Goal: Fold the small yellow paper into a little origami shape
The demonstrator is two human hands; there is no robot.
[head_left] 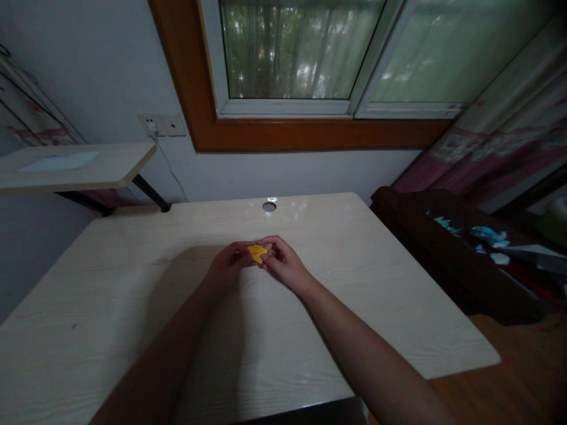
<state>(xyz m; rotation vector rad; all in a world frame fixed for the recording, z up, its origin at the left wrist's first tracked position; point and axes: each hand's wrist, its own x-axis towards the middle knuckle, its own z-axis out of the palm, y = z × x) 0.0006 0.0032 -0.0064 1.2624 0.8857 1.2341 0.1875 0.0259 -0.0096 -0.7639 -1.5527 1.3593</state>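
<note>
Between my two hands is a small piece of folded yellow paper (257, 253), with several angular points and creases. The fingers of my left hand (228, 264) pinch its left side. On the opposite side, the thumb and fingers of my right hand (283, 262) close on its right edge. Both hands are just over the middle of the pale wood-grain table (310, 330), and fingertips cover part of the paper's edges.
A raised shelf (128, 159) with a sheet of paper (59, 162) stands at the back left. Beside it, a white cable (170, 168) hangs from a wall socket (153, 125). The tabletop has a round hole (269, 206) near its far edge. Dark wooden furniture (411, 254) holding assorted items stands at right.
</note>
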